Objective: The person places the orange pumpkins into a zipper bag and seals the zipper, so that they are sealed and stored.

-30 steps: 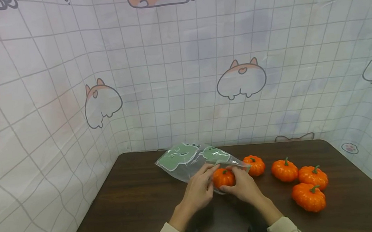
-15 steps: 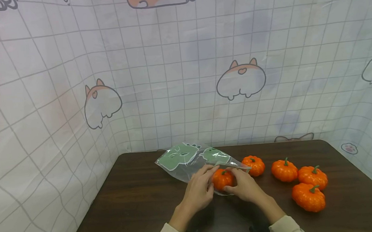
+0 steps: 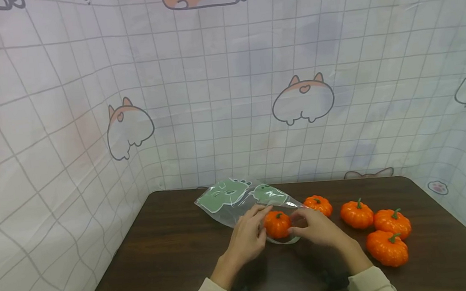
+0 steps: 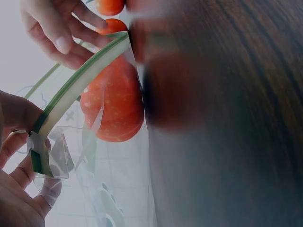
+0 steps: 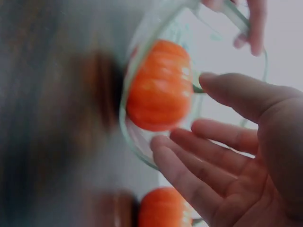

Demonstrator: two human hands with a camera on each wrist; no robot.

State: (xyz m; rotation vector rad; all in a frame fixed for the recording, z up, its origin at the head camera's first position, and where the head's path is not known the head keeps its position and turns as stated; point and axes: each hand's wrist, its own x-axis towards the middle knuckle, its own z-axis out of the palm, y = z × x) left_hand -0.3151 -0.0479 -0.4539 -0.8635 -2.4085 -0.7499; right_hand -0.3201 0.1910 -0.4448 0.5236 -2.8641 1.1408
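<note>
A clear zip bag with green cartoon prints lies on the table, its mouth toward me. Just inside the mouth sits a small orange pumpkin with a green stem, upright. My left hand grips the left side of the bag's mouth; in the left wrist view its fingers pinch the green-edged zip strip. To the right of the pumpkin is my right hand, fingers loosely spread. In the right wrist view this hand holds nothing, its fingertips close to the pumpkin and bag rim.
One pumpkin rests just behind my right hand. Three others, a back one, a right one and a front one, sit grouped on the dark wooden table. A patterned cloth hangs behind.
My right hand has let go of the pumpkin and drawn back to the right. The pumpkin stays in the bag's mouth, shifted slightly left. My left hand has barely moved.
</note>
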